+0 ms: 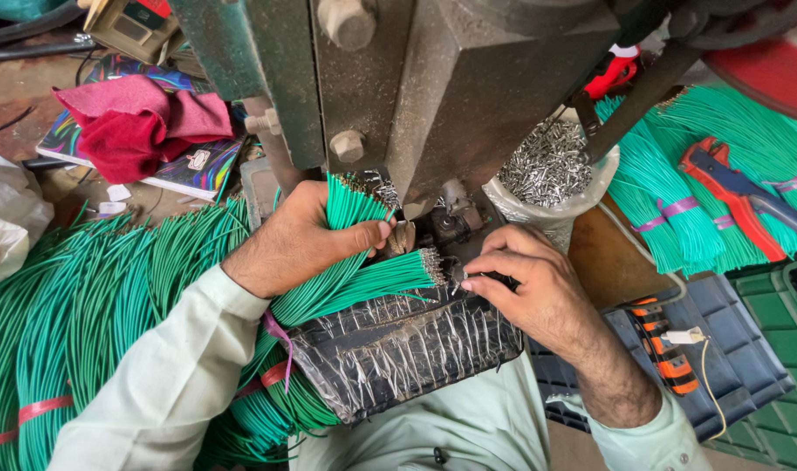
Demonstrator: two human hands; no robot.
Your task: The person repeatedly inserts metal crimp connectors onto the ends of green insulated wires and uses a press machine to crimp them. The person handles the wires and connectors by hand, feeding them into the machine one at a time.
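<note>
Gripping glossy green wires (346, 262), perhaps metal-tipped, grey press (468, 87)

I see the left hand (298, 240) gripping a bundle of green wires (350, 262) with metal-tipped ends, fanned toward the grey press (433, 87). Right hand (529, 283) has fingertips pinched at the wire tips just under the press head, resting on a black taped pad (407, 344). White tub of metal terminals (551, 166) sits just right of the press; red cutters (734, 192) lie on more green bundles.
</note>
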